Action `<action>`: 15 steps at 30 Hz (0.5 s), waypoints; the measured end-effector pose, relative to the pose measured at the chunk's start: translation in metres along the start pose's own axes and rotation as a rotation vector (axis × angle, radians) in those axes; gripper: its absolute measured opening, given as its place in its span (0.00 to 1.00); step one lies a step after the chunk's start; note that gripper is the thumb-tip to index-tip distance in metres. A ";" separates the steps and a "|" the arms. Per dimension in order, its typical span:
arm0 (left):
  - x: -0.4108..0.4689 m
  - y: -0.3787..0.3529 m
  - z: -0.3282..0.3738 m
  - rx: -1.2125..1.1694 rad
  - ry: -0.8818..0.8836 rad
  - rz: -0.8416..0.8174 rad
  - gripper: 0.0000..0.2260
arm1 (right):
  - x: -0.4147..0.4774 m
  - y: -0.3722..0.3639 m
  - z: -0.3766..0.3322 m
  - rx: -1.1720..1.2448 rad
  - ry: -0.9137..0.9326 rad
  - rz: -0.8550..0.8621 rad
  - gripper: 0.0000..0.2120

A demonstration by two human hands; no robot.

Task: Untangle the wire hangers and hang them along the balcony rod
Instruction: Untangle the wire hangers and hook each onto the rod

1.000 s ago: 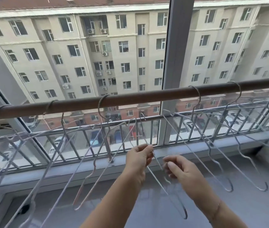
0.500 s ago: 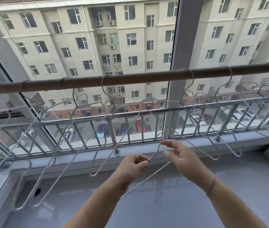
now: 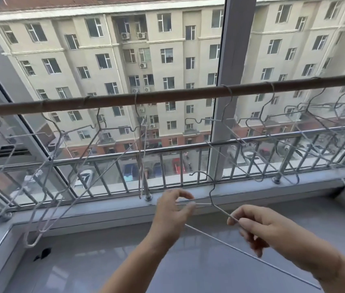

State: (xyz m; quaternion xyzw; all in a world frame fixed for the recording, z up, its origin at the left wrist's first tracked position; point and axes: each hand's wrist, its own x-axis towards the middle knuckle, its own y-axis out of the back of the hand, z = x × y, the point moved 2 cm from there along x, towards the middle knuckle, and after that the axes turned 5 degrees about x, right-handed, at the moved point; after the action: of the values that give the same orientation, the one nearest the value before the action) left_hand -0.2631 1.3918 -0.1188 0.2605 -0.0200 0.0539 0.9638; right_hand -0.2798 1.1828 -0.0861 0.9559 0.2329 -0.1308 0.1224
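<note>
Two hands hold one freed wire hanger (image 3: 211, 205) below the balcony rod (image 3: 167, 98).

Left hand (image 3: 172, 210) loosely pinches one shoulder, right hand (image 3: 258, 227) pinches the other; loose grip risks dropping it, or its hook snagging neighbouring hung hangers (image 3: 87, 149).

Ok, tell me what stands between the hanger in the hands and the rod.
Nothing solid. The held hanger, gripped by the left hand and right hand, sits below a bare stretch of the rod. Hung hangers flank that gap, one hook on its left and one on its right, so the path up looks open.
</note>
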 end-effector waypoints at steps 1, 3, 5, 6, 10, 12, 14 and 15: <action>-0.001 0.000 0.003 -0.031 0.006 0.079 0.04 | -0.004 -0.002 -0.003 0.040 0.000 -0.001 0.09; -0.003 -0.003 0.014 -0.164 0.053 0.135 0.02 | -0.007 -0.007 -0.008 0.127 0.036 0.031 0.09; -0.006 -0.009 0.030 -0.295 0.070 0.021 0.07 | -0.007 -0.011 -0.016 0.232 0.085 0.090 0.09; -0.006 -0.013 0.040 -0.339 0.064 -0.053 0.10 | -0.007 -0.013 -0.019 0.275 0.109 0.127 0.09; -0.003 -0.017 0.075 -0.455 -0.044 -0.126 0.09 | 0.004 -0.024 -0.032 0.391 0.224 0.236 0.10; 0.003 -0.013 0.085 -0.449 -0.074 -0.086 0.07 | 0.010 -0.027 -0.040 0.441 0.278 0.282 0.09; 0.010 -0.009 0.093 -0.452 -0.076 -0.053 0.05 | 0.016 -0.028 -0.050 0.483 0.323 0.314 0.09; 0.013 -0.006 0.096 -0.453 -0.072 -0.039 0.04 | 0.019 -0.028 -0.055 0.498 0.344 0.321 0.09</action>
State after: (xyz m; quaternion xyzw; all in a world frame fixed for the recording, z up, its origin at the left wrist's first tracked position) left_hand -0.2504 1.3392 -0.0377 0.0395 -0.0609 0.0200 0.9972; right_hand -0.2665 1.2312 -0.0456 0.9889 0.0575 0.0005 -0.1370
